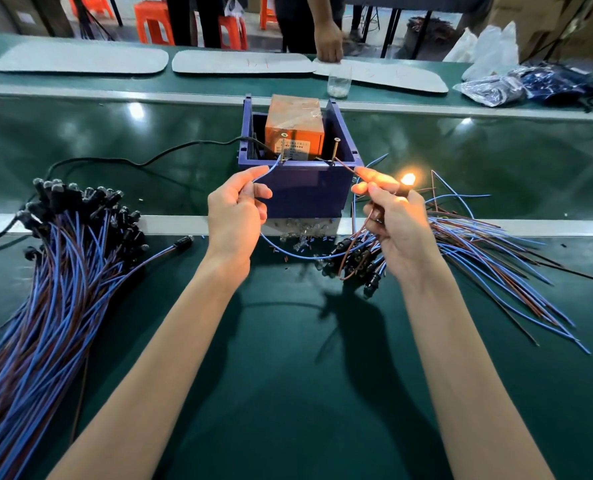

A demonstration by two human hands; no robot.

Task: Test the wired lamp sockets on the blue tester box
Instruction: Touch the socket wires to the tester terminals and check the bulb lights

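I'm mid-test: my left hand (234,216) pinches the blue wire (265,172), my right hand (392,223) the brown wire (345,165) and lit socket (405,191); next, probably a fresh socket.

Left socket bundle (63,271) — wire tails beyond frame edge.

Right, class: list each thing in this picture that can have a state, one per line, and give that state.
lamp: lit.
blue wire: pinched by the left hand, end at the left screw.
brown wire: pinched by the right hand, end at the right screw.
blue tester box: open on top.
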